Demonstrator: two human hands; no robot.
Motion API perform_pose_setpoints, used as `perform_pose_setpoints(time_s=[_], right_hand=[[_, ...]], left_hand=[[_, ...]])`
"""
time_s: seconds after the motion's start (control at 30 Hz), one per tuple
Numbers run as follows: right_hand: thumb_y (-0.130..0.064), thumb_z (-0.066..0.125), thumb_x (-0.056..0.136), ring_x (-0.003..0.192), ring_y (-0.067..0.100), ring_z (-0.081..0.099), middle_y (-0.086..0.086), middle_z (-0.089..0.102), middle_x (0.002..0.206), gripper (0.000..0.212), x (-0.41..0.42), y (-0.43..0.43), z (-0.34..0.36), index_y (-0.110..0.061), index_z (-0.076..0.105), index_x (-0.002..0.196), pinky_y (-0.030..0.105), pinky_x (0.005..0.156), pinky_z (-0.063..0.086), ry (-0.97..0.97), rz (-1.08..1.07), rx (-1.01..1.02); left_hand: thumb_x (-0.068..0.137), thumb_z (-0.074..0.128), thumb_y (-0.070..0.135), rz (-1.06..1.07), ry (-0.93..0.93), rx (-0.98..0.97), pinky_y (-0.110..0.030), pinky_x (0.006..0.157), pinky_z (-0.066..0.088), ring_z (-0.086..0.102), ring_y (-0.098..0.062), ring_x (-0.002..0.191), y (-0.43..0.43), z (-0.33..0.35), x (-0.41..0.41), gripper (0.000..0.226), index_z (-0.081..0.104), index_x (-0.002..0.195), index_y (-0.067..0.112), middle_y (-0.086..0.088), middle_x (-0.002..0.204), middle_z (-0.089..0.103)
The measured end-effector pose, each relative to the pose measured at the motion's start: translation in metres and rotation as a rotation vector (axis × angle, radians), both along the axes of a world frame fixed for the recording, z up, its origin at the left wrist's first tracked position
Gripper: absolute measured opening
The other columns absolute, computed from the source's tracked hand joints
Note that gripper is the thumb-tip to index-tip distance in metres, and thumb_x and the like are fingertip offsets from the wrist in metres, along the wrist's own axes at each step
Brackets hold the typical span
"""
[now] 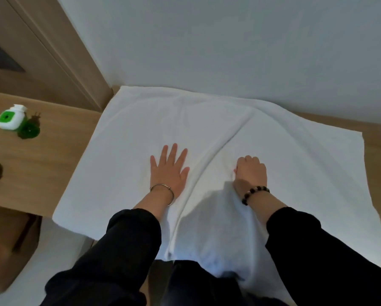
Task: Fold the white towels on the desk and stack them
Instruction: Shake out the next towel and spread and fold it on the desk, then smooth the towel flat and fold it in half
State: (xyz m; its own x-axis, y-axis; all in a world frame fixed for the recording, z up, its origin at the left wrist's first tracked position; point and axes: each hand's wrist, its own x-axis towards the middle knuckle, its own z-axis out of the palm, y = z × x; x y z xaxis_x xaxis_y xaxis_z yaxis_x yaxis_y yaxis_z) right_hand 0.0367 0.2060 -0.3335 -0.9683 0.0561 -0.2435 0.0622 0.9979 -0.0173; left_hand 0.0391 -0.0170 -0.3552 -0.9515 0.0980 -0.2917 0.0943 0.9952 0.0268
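Note:
A large white towel (141, 120) lies spread over the wooden desk (37, 164), its near edge hanging off the front toward me. A long crease runs diagonally across its middle. My left hand (168, 171) lies flat on the towel with fingers straight and spread, pressing it down. My right hand (251, 173) sits to the right of the crease with its fingers curled under, bunching towel cloth; a raised fold of the towel drapes from that wrist down to the desk's front edge. Both arms wear dark sleeves.
A white-and-green bottle (9, 117) and a dark green round object (29, 129) stand on the desk at the far left. A pale wall (229, 40) rises behind the desk. A wooden cabinet (30, 51) stands at the back left.

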Motion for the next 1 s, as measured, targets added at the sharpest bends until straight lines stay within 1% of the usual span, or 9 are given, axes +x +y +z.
perform_pose_setpoints(time_s=[0.13,0.27,0.33,0.4,0.5,0.6,0.67,0.8,1.0], right_hand=[[-0.017,0.044,0.092,0.106,0.025,0.047,0.006,0.053,0.114,0.021,-0.003,0.031,0.0,-0.013,0.051,0.111,0.033,0.083,0.033,0.021,0.006,0.068],[-0.019,0.042,0.095,0.108,0.026,0.045,0.007,0.051,0.116,0.022,0.001,0.035,0.002,-0.011,0.052,0.113,0.034,0.084,0.034,0.035,-0.053,-0.005],[-0.026,0.042,0.096,0.103,0.026,0.047,0.007,0.052,0.111,0.024,0.006,0.024,0.01,-0.011,0.056,0.108,0.035,0.082,0.035,0.113,-0.031,-0.034],[-0.044,0.042,0.094,0.096,0.024,0.048,0.004,0.054,0.103,0.035,0.021,0.012,0.012,-0.013,0.057,0.102,0.034,0.077,0.033,0.141,0.116,-0.031],[-0.063,0.044,0.088,0.101,0.022,0.047,0.002,0.052,0.107,0.053,0.044,-0.002,0.01,-0.015,0.054,0.108,0.033,0.077,0.03,-0.134,0.301,0.041],[-0.045,0.047,0.095,0.106,0.022,0.046,0.003,0.052,0.112,0.036,0.05,-0.003,0.01,-0.014,0.053,0.112,0.033,0.08,0.031,-0.14,0.359,0.024],[-0.029,0.044,0.097,0.103,0.021,0.048,0.002,0.054,0.108,0.019,0.051,-0.003,0.011,-0.016,0.055,0.106,0.033,0.082,0.031,-0.084,0.414,-0.034],[-0.016,0.045,0.091,0.096,0.021,0.05,0.0,0.052,0.093,0.007,0.051,-0.004,0.019,-0.019,0.051,0.09,0.033,0.084,0.03,-0.105,0.49,-0.015],[-0.007,0.046,0.074,0.078,0.018,0.041,-0.003,0.048,0.077,0.016,0.057,0.023,0.029,-0.021,0.043,0.068,0.031,0.074,0.026,-0.221,0.666,0.124]], left_hand=[[0.098,0.007,0.046,-0.002,0.043,-0.012,-0.051,0.115,-0.001,-0.015,-0.02,0.145,0.0,-0.004,0.001,0.054,-0.012,0.148,0.036,0.006,0.158,-0.015],[0.099,0.008,0.046,0.005,0.057,-0.02,-0.051,0.115,0.001,-0.013,-0.02,0.145,0.0,-0.003,0.001,0.053,-0.01,0.148,0.037,0.007,0.158,-0.013],[0.1,0.008,0.044,0.028,0.036,-0.045,-0.054,0.115,0.002,-0.012,-0.021,0.145,0.004,0.001,0.0,0.052,-0.009,0.148,0.037,0.006,0.158,-0.013],[0.101,0.011,0.042,0.087,0.031,-0.102,-0.059,0.112,0.004,-0.009,-0.025,0.146,0.013,0.008,0.001,0.051,-0.007,0.149,0.037,0.003,0.159,-0.01],[0.101,0.02,0.038,0.198,0.015,-0.068,-0.061,0.11,0.008,-0.007,-0.029,0.145,0.031,0.014,0.016,0.053,0.0,0.15,0.033,-0.001,0.159,-0.006],[0.101,0.017,0.041,0.264,-0.103,0.033,-0.059,0.112,0.006,-0.016,-0.026,0.144,0.033,0.01,0.037,0.055,-0.01,0.149,0.033,0.001,0.157,-0.017],[0.101,0.015,0.042,0.261,-0.131,0.032,-0.058,0.112,0.003,-0.02,-0.025,0.143,0.03,0.009,0.043,0.056,-0.014,0.148,0.032,0.002,0.156,-0.022],[0.101,0.012,0.042,0.277,-0.108,0.032,-0.057,0.113,-0.001,-0.022,-0.024,0.143,0.032,0.006,0.045,0.055,-0.017,0.147,0.034,0.003,0.156,-0.024],[0.1,0.014,0.041,0.299,-0.097,0.047,-0.056,0.112,-0.003,-0.021,-0.023,0.143,0.032,0.001,0.044,0.055,-0.016,0.147,0.036,0.005,0.156,-0.024]])
